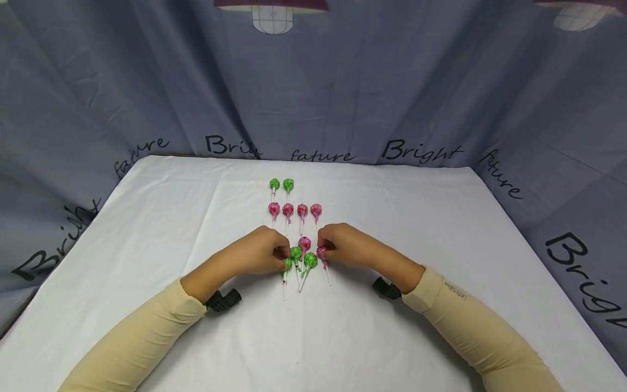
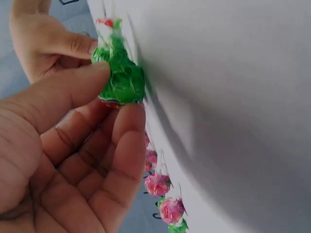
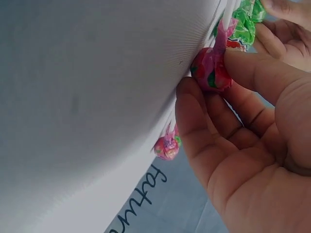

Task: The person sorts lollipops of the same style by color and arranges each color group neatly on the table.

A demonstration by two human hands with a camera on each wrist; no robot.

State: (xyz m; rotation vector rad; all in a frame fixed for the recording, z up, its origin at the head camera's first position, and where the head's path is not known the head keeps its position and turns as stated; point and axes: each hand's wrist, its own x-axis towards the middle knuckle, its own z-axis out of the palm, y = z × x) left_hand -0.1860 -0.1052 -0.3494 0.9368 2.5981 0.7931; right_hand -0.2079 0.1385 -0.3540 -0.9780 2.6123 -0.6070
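My left hand (image 1: 262,251) pinches a green-wrapped lollipop (image 2: 124,82) by its round head between thumb and fingers. Between thumb and forefinger, my right hand (image 1: 346,246) grips a pink lollipop (image 3: 211,70), its white stick pointing toward me in the head view. Between the hands lie two green lollipops (image 1: 310,260) and a pink one (image 1: 305,243), close together on the table. Behind them stretches a row of several pink lollipops (image 1: 288,209), with two green lollipops (image 1: 288,185) side by side farther back.
A white cloth covers the table (image 1: 416,218). A grey-blue curtain (image 1: 382,81) with black lettering hangs behind and around it. Black wrist devices (image 1: 223,300) sit under both wrists, near the tan sleeves (image 1: 142,337).
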